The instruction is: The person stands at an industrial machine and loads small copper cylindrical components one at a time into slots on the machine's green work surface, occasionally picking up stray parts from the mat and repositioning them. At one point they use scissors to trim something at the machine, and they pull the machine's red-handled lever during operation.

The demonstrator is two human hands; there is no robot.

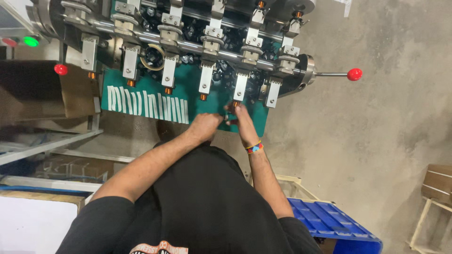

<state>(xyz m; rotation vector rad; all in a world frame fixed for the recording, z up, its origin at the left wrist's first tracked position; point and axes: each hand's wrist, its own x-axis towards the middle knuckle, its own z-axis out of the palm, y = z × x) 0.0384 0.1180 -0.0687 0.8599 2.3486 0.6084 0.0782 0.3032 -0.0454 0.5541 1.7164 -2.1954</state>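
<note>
Green flat machine bed (141, 80), with white tape strips (146, 104) stuck along its near edge. Left hand (203, 126) curled, grip unclear. Right hand (239, 117) pinching a small copper-wound coil (235, 104) under a metal spindle arm (241, 86). Risk: fingers nipped, thin wire snagged if spindles turn.

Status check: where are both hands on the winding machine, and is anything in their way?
Left hand low on the green panel, grip unclear. Right hand fingers at the copper coil under one spindle arm. White tape strips lie left, clear of both.
</note>
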